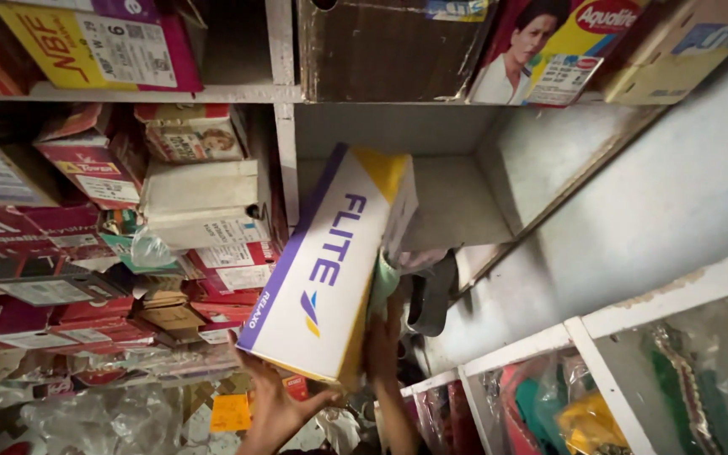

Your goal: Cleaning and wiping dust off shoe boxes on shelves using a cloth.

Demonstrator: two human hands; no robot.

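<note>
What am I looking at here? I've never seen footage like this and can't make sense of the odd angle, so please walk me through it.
The single picture comes from a camera worn on a person's head, tilted up at shop shelving, so everything leans. There is no machine, only two bare hands. The left hand supports the bottom end of a long white box with purple and yellow edges; the right hand steadies its side. The box is raised in front of an open white shelf compartment. Left of it, stacked shoe boxes, mostly red and white, fill the shelves. More boxes sit on the shelf above. At lower right, compartments hold plastic-wrapped colourful goods.
</note>
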